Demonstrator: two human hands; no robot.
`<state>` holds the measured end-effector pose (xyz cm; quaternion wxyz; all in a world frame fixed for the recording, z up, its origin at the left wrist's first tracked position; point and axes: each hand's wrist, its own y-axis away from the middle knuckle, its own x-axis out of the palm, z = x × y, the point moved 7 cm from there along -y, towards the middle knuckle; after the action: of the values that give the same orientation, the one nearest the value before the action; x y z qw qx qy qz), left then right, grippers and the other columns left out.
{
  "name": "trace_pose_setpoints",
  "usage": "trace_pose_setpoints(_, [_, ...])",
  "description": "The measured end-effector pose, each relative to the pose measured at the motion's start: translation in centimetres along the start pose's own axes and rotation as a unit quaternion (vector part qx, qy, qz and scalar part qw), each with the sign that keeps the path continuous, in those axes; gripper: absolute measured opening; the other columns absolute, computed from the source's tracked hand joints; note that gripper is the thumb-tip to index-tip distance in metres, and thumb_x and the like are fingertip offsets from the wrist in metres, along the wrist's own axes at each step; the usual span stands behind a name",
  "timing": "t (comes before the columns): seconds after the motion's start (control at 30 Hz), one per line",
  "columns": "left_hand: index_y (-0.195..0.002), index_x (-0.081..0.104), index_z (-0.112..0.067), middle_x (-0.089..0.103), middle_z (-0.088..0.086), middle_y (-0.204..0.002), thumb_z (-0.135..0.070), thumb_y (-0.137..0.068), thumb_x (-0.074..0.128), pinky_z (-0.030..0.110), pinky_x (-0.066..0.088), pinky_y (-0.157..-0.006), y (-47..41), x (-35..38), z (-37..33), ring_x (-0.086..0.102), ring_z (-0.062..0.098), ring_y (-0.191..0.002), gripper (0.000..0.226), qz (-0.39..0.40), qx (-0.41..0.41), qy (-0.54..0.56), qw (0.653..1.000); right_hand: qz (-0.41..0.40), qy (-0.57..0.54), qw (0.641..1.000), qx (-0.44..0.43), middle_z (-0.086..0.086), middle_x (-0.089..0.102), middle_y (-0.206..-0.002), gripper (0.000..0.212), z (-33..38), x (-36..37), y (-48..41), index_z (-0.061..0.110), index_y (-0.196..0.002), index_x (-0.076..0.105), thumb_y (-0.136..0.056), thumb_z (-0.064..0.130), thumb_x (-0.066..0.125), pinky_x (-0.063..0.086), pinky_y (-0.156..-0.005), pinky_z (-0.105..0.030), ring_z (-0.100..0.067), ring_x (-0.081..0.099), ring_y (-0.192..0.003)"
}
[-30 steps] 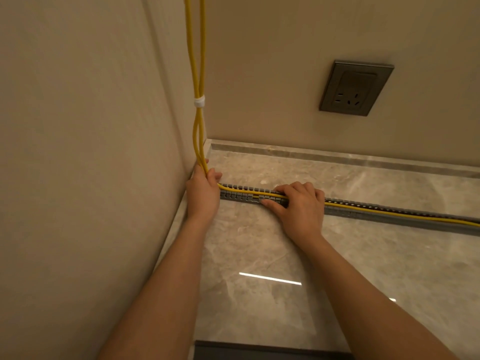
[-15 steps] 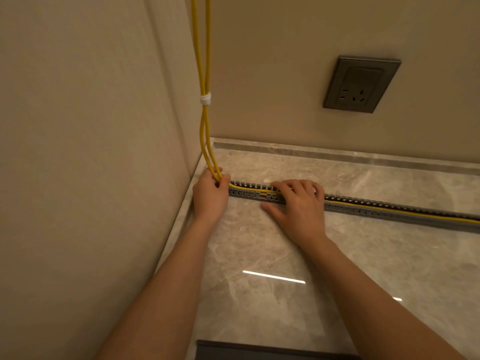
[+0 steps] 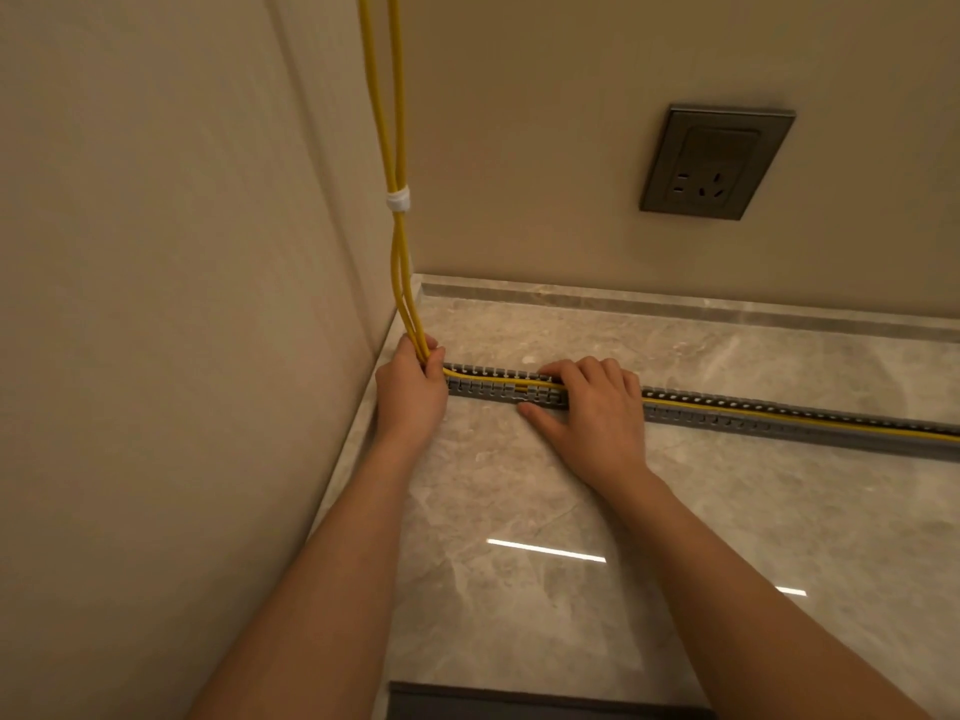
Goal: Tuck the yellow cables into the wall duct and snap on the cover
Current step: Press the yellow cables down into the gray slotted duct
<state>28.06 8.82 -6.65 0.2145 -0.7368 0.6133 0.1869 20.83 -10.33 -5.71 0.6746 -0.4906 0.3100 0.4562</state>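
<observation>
Yellow cables: they lie in the open channel of the grey slotted duct along its whole visible run. At the duct's left end they bend upward and rise out of view, bound by a white tie well above the duct.

Left hand: fingers curled round both cables right at the duct's left end.

Right hand: lies across the duct a little right of that end. Fingers are close together and bent over the channel, with the thumb on the stone slab on the duct's near side.

No cover on the duct.

Judgement: the step in hand is seating the bend.
- Hold the left grip low, close to the duct's end.
- Press with the right fingertips and walk them leftward.
- Get both cables below the slot teeth, or the cover likely won't snap.

Dark strip, well to the near side of the duct: possibly the cover, cannot tell.
</observation>
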Motion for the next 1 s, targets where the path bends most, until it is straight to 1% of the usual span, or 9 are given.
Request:
trace_pose_setpoints(0.2, [-0.097,0.062,-0.009,0.069,0.012,-0.087,-0.016,-0.091,0.054,0.038,0.053,-0.076,0.4,-0.3,-0.1,0.064,0.027,-0.082,0.011,-0.032,0.004,0.018,0.999,0.002,0.006,1.000,0.002,0.001,0.061,-0.092,0.038,0.0,0.0,0.0,0.024,-0.104,0.061,-0.078,0.051,0.062,0.032,-0.084,-0.033,-0.021,0.050,-0.090])
trace_pose_setpoints(0.3, [-0.091,0.067,-0.008,0.071,0.011,-0.082,-0.015,-0.089,0.057,0.040,0.054,-0.076,0.5,-0.5,0.0,0.066,0.026,-0.078,0.013,-0.051,0.002,0.019,0.999,0.002,0.011,1.000,0.003,0.000,0.061,-0.091,0.037,0.0,0.0,0.0,0.024,-0.104,0.061,-0.079,0.051,0.062,0.033,-0.084,-0.035,-0.022,0.050,-0.090])
trace_pose_setpoints(0.4, [-0.091,0.069,-0.007,0.072,0.012,-0.080,-0.018,-0.089,0.058,0.043,0.054,-0.074,0.5,-0.6,-0.1,0.066,0.026,-0.076,0.016,-0.052,-0.002,0.017,0.998,-0.002,0.021,1.000,0.000,-0.001,0.061,-0.092,0.037,0.1,0.0,0.0,0.023,-0.104,0.061,-0.079,0.051,0.061,0.034,-0.084,-0.036,-0.023,0.051,-0.090])
trace_pose_setpoints(0.57, [-0.093,0.069,-0.001,0.071,0.017,-0.080,-0.019,-0.089,0.058,0.039,0.052,-0.072,0.6,-1.1,-0.6,0.065,0.031,-0.076,0.021,-0.065,0.032,-0.043,0.996,-0.001,0.028,1.000,-0.001,-0.001,0.062,-0.093,0.038,0.1,0.0,0.1,0.023,-0.105,0.061,-0.080,0.050,0.062,0.036,-0.085,-0.038,-0.024,0.052,-0.090])
trace_pose_setpoints(0.67, [-0.094,0.069,0.001,0.071,0.019,-0.083,-0.017,-0.089,0.058,0.039,0.052,-0.073,0.5,-1.3,-1.0,0.065,0.033,-0.078,0.021,-0.067,0.053,-0.071,0.994,-0.002,0.019,1.000,0.002,-0.002,0.062,-0.092,0.036,0.1,0.0,0.0,0.022,-0.105,0.062,-0.080,0.048,0.063,0.037,-0.084,-0.037,-0.024,0.052,-0.089])
trace_pose_setpoints(0.87, [-0.095,0.070,-0.003,0.071,0.016,-0.083,-0.015,-0.089,0.057,0.034,0.050,-0.074,0.6,-1.2,-0.9,0.065,0.030,-0.078,0.018,-0.086,0.031,-0.064,0.994,-0.002,0.021,1.000,0.001,-0.002,0.060,-0.092,0.036,0.2,0.1,0.0,0.022,-0.107,0.061,-0.082,0.048,0.060,0.036,-0.084,-0.037,-0.023,0.051,-0.089])
trace_pose_setpoints(1.0, [-0.096,0.069,-0.004,0.070,0.017,-0.085,-0.017,-0.090,0.056,0.037,0.052,-0.073,0.6,-0.8,-0.8,0.064,0.032,-0.079,0.019,-0.078,0.017,-0.060,0.995,-0.002,0.026,1.000,-0.001,-0.002,0.061,-0.094,0.037,0.2,0.1,0.0,0.020,-0.107,0.061,-0.083,0.048,0.059,0.036,-0.085,-0.038,-0.024,0.051,-0.090])
